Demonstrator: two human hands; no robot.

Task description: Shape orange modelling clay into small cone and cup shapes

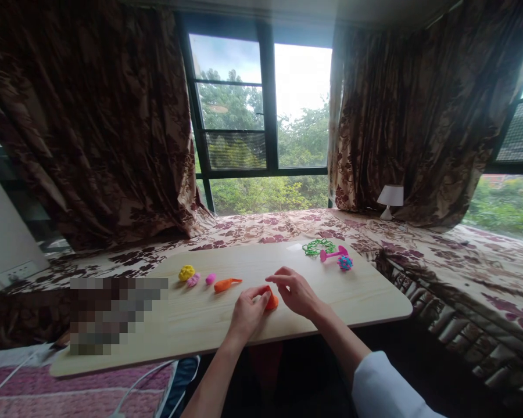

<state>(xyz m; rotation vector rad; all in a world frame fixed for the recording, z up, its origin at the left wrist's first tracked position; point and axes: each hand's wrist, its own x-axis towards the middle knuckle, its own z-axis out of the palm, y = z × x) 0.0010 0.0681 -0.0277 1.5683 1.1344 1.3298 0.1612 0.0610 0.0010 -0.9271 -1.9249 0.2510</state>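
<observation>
My left hand and my right hand meet over the near middle of a light wooden board. Both pinch a small orange lump that rests on the board between their fingertips. To the left lie an orange carrot-shaped piece, a small pink piece, a pale pink piece and a yellow knobbly ball. At the far right of the board sit a green looped chain, a pink stemmed toy and a blue-and-pink spiky ball.
The board lies on a floral-covered window seat. A small white lamp stands at the back right. Heavy brown curtains flank a large window. A white cable runs along the near left, by a pink rug.
</observation>
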